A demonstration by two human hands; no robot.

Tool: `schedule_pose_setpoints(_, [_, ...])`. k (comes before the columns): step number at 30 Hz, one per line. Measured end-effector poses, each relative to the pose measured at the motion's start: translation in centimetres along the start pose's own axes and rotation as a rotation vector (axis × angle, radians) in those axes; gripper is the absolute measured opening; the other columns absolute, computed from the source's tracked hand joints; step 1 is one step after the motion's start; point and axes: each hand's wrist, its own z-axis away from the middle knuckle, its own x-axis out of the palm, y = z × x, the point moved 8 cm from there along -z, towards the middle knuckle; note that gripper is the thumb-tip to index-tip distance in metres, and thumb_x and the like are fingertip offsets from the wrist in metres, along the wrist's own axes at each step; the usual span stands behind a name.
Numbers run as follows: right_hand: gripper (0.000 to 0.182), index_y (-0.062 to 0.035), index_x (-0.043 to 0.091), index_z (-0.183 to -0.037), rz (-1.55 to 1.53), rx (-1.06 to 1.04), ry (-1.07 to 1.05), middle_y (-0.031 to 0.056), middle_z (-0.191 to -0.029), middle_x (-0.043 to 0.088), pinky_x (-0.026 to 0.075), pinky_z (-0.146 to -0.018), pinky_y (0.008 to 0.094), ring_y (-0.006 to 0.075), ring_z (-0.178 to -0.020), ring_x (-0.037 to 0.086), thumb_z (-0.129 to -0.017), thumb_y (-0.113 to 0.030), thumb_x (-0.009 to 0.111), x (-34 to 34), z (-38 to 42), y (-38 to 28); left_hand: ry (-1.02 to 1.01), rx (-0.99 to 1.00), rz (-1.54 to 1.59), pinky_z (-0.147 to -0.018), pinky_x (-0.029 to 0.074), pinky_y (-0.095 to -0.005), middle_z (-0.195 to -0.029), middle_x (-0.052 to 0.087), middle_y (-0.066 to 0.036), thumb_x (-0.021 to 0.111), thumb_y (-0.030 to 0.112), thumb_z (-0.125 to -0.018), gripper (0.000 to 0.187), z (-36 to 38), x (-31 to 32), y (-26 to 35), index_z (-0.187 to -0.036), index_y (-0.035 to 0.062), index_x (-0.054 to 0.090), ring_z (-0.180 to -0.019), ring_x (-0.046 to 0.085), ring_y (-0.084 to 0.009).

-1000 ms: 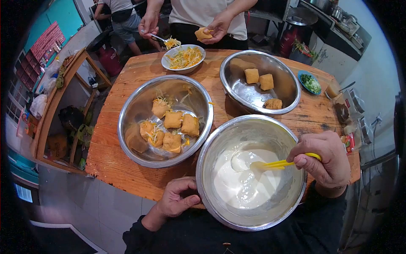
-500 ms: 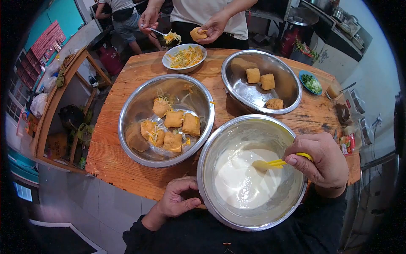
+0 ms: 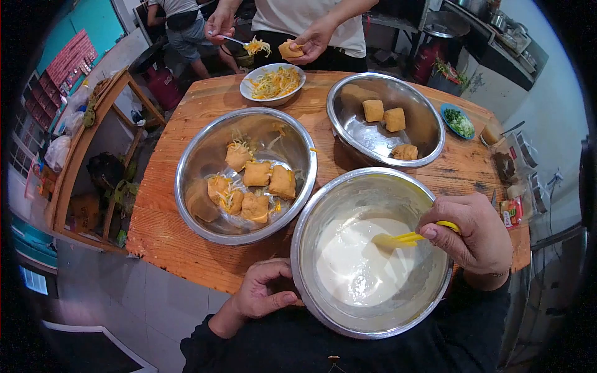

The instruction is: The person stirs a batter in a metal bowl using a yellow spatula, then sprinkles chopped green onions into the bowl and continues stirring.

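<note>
My right hand (image 3: 469, 233) grips a yellow utensil (image 3: 401, 239), its tip dipped in the white batter (image 3: 348, 267) of a large steel bowl (image 3: 299, 273). Against that bowl's left rim rests my left hand (image 3: 267, 289), its fingers curled around the outside and the thumb beside the rim. A second steel bowl (image 3: 186, 217), to the left, holds several stuffed tofu pieces (image 3: 256, 174) with shreds around them. In the steel bowl at the back right (image 3: 435, 143) lie three plain tofu pieces (image 3: 374, 110).
Across the wooden table (image 3: 161, 242), a co-worker holds a spoon of shredded vegetables (image 3: 257, 47) and a tofu piece (image 3: 290, 49) above a white bowl (image 3: 247, 92). A blue plate of chopped greens (image 3: 458, 121) and jars stand at the right. Another person stands behind.
The co-worker's spoon of shreds has moved slightly right and up, towards the tofu piece. My hands keep almost the same pose on the utensil and bowl.
</note>
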Motion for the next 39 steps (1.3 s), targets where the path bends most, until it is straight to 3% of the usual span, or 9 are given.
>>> schedule_pose_setpoints(15, [0.017,-0.0023,0.066,-0.085,0.027,0.025,0.048,0.0151,-0.075,0.064,0.051,-0.062,0.0404,0.033,-0.069,0.066,-0.091,-0.018,0.067,-1.0,0.5,-0.5,0.013,-0.007,-0.018,-0.086,0.048,-0.032,-0.099,0.068,-0.011,0.072,0.022,-0.089,0.024,0.2,-0.1,-0.1,-0.096,-0.0003,0.067,-0.094,0.065,-0.0209])
schedule_pose_setpoints(21, [0.017,-0.0022,0.066,-0.085,0.031,-0.027,0.078,0.0154,-0.075,0.063,0.05,-0.061,0.0402,0.0333,-0.068,0.065,-0.091,-0.019,0.067,-1.1,0.5,-0.9,0.004,-0.062,0.027,-0.083,0.048,-0.0297,-0.098,0.067,-0.008,0.068,0.022,-0.094,0.023,0.5,-0.2,-0.5,-0.097,-0.0006,0.066,-0.092,0.063,-0.0163])
schedule_pose_setpoints(30, [0.019,-0.0023,0.066,-0.086,0.053,-0.033,0.041,0.0155,-0.075,0.064,0.05,-0.062,0.0413,0.034,-0.069,0.065,-0.09,-0.02,0.069,-0.4,0.4,-0.5,0.034,-0.207,0.203,-0.067,0.044,-0.0228,-0.091,0.061,-0.003,0.063,0.025,-0.098,0.025,1.1,-0.2,-1.6,-0.103,0.0006,0.061,-0.079,0.055,-0.008])
schedule_pose_setpoints(33, [0.02,-0.0024,0.066,-0.086,0.07,-0.031,0.032,0.0155,-0.075,0.064,0.051,-0.062,0.0413,0.034,-0.069,0.065,-0.09,-0.021,0.069,-0.3,0.4,-0.4,0.047,-0.123,0.159,-0.063,0.041,-0.0218,-0.091,0.059,-0.002,0.063,0.025,-0.098,0.025,0.7,-0.1,-1.2,-0.102,0.001,0.06,-0.076,0.052,-0.0063])
schedule_pose_setpoints(39, [0.021,-0.0029,0.067,-0.086,0.065,-0.002,0.025,0.0157,-0.076,0.065,0.051,-0.062,0.0413,0.0336,-0.07,0.066,-0.091,-0.023,0.068,-0.3,0.4,-0.4,0.038,-0.131,0.195,-0.075,0.046,-0.0244,-0.096,0.061,-0.004,0.061,0.023,-0.099,0.022,0.7,0.1,-1.0,-0.102,0.0009,0.06,-0.084,0.056,-0.0096])
